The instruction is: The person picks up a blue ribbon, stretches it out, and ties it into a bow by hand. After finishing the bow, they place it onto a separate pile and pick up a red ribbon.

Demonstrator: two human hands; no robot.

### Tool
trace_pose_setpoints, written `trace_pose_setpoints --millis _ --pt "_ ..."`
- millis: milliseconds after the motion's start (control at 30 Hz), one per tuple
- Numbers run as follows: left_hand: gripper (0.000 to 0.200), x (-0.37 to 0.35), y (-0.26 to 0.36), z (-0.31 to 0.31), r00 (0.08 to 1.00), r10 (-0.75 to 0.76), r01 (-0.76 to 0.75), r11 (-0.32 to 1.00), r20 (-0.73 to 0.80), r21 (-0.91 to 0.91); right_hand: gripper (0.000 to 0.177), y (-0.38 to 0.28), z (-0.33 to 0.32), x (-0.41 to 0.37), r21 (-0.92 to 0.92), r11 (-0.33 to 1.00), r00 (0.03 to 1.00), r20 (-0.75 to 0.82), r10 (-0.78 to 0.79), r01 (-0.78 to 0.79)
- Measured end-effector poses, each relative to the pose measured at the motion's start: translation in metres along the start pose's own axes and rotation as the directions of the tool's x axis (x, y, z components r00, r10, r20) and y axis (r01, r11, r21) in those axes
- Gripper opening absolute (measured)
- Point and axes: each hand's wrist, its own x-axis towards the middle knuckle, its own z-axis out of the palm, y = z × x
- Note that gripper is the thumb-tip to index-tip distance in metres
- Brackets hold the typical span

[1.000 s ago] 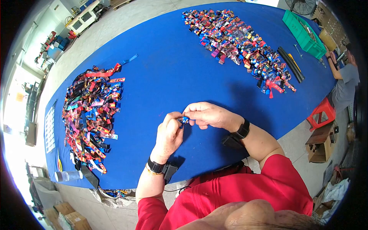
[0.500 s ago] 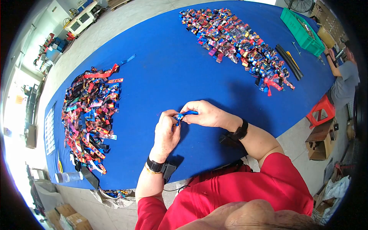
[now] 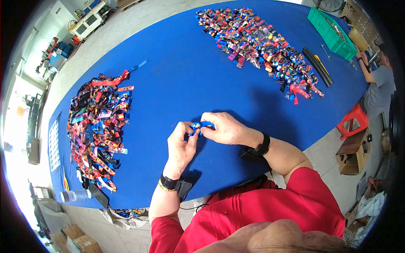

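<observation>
My left hand (image 3: 182, 145) and my right hand (image 3: 227, 128) meet above the blue tabletop, both with fingers pinched on one short blue printed ribbon strap (image 3: 196, 125). The strap bends in a curve between the two sets of fingertips, and part of it is hidden by them. To the left lies a wide pile of flat, loose ribbon straps (image 3: 99, 126) in red, black, blue and other colours. Farther off, at the upper right, a long heap of looped or folded ribbon pieces (image 3: 257, 42) lies on the table.
A green crate (image 3: 331, 33) stands at the far right, near black strips (image 3: 317, 67). A clear bottle (image 3: 76, 195) and a dark phone-like slab (image 3: 99, 196) lie at the near left edge. Another person (image 3: 377, 84) sits at the right, by a red stool (image 3: 353, 122).
The blue end that stuck out straight over my right fingers now curves round between my hands. My right hand has turned slightly, and both hands stay in nearly the same place.
</observation>
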Motion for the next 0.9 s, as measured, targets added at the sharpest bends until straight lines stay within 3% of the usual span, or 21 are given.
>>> trace_pose_setpoints --millis 233,333,467,533,600,667,900 --pt "0.023 0.001 0.008 0.002 0.986 -0.164 0.165 0.927 0.033 -0.337 0.021 0.004 0.0 0.001 -0.033 0.999 1.0 0.019 0.002 -0.001" --pt "0.024 0.003 0.002 -0.001 0.987 -0.153 0.159 0.924 0.045 -0.348 0.019 0.003 0.0 0.0 -0.021 0.999 0.999 0.027 -0.024 0.024" --pt "0.025 0.005 0.014 -0.005 0.964 -0.252 0.267 0.889 0.09 -0.372 0.016 0.01 0.003 0.0 0.046 0.996 0.996 -0.027 -0.08 0.081" --pt "0.026 0.008 0.018 -0.013 0.929 -0.333 0.37 0.82 0.162 -0.437 0.015 0.008 -0.001 0.001 0.16 0.987 0.999 0.044 -0.002 -0.005" --pt "0.026 0.009 0.016 -0.014 0.932 -0.324 0.363 0.819 0.164 -0.444 0.015 0.011 -0.002 0.001 0.168 0.985 0.996 0.074 -0.047 0.034" --pt "0.025 0.009 0.012 -0.016 0.935 -0.312 0.356 0.831 0.172 -0.429 0.018 0.004 -0.003 0.0 0.336 0.935 0.989 0.129 0.076 -0.116" --pt "0.025 0.004 -0.001 0.0 0.994 -0.074 0.058 0.979 -0.078 -0.197 0.019 0.002 -0.003 0.002 0.318 0.941 0.981 0.185 0.055 -0.113"
